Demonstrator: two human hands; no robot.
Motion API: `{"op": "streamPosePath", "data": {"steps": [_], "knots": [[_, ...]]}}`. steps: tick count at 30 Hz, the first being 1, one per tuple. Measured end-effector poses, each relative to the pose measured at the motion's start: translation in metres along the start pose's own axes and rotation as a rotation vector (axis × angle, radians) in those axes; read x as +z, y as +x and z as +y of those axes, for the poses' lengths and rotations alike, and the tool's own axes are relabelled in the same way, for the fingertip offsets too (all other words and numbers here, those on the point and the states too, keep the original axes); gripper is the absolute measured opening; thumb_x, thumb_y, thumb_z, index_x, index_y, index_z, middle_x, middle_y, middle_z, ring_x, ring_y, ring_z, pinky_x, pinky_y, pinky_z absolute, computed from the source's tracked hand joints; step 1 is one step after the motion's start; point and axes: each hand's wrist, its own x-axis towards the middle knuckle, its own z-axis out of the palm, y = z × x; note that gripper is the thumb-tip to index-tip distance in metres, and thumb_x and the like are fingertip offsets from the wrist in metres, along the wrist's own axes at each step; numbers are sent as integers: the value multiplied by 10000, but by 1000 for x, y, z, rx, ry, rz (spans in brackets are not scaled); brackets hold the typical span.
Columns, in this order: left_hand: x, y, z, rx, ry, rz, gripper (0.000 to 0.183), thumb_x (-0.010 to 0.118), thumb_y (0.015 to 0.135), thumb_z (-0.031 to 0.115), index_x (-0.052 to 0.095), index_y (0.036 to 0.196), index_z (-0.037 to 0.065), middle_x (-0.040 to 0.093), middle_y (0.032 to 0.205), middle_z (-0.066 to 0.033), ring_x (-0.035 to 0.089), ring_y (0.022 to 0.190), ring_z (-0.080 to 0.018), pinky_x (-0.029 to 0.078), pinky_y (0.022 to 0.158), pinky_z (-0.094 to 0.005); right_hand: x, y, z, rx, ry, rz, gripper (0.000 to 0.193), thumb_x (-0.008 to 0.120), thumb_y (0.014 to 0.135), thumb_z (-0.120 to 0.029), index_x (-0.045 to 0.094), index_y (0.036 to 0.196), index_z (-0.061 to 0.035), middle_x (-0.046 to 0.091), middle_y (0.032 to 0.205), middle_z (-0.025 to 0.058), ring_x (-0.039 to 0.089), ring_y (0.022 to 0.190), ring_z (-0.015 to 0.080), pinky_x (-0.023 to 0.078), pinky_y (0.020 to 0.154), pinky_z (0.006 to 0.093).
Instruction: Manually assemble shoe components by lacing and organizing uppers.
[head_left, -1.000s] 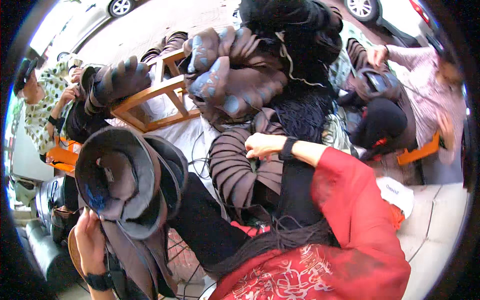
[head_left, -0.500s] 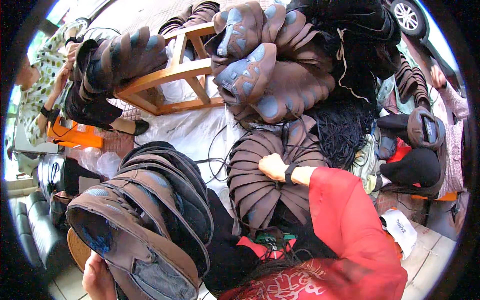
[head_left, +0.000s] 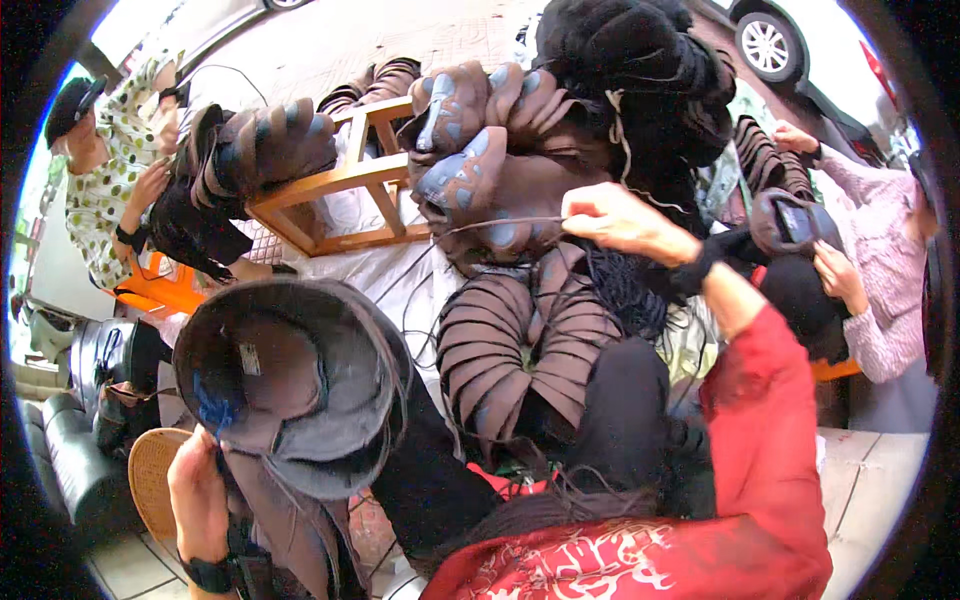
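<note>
My left hand (head_left: 198, 495), at the lower left, grips the edge of a brown-and-grey shoe upper (head_left: 330, 385). The upper's dark lining faces me, with a tangle of blue thread (head_left: 213, 405) inside. Out in front at mid-height, my right hand (head_left: 625, 222) pinches the end of a thin dark cord (head_left: 500, 223), which runs taut leftward and then droops. Below that hand, a bundle of folded brown uppers (head_left: 485, 345) lies fanned in a ring near my knees. A heap of black laces (head_left: 625, 290) sits beside it.
More brown uppers with blue patches (head_left: 470, 170) are piled ahead, next to a wooden frame (head_left: 330, 185). One person (head_left: 110, 210) works at the far left, another (head_left: 880, 260) at the right. A black pile (head_left: 630, 60) stands behind. A woven round seat (head_left: 150, 480) is at lower left.
My right hand has left the ring of uppers, moving up and right, and now pulls a cord taut. The upper in my left hand has turned, its lining facing me.
</note>
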Motion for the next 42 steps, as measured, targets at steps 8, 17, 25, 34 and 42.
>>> {"op": "streamPosePath", "data": {"steps": [8,17,25,34,42], "knots": [[0,-12,-1,155,-106,-57,195,486,828,171,572,934,32,565,892,-24,497,855,-133,351,822,-259,50,-243,-147,-94,104,-573,158,523,830,-207,558,819,-53,550,678,106,556,614,261,443,569,329],[-15,-4,-12,114,-196,-99,237,523,806,182,586,968,20,580,944,-42,509,892,-137,354,841,-256,191,-509,-43,449,-294,-729,249,551,768,-306,588,827,-67,592,705,128,571,662,286,455,583,381],[-26,-16,-19,164,-95,-81,229,521,815,190,595,965,34,572,921,-37,504,879,-129,359,837,-257,119,-283,-96,179,-312,-136,409,531,810,-329,441,1056,-14,542,668,166,556,628,328,452,577,379],[4,-23,1,140,-38,49,151,540,806,179,591,878,57,563,841,-14,498,803,-119,360,775,-239,235,-174,90,889,122,-521,418,633,731,-372,566,705,40,599,612,161,581,498,233,429,431,324],[-1,-8,27,-90,-171,-40,215,493,838,233,594,860,44,582,812,-35,517,778,-155,364,782,-250,241,-76,24,0,1363,674,194,491,795,-198,557,886,-41,550,653,30,506,533,104,358,414,212]]}}
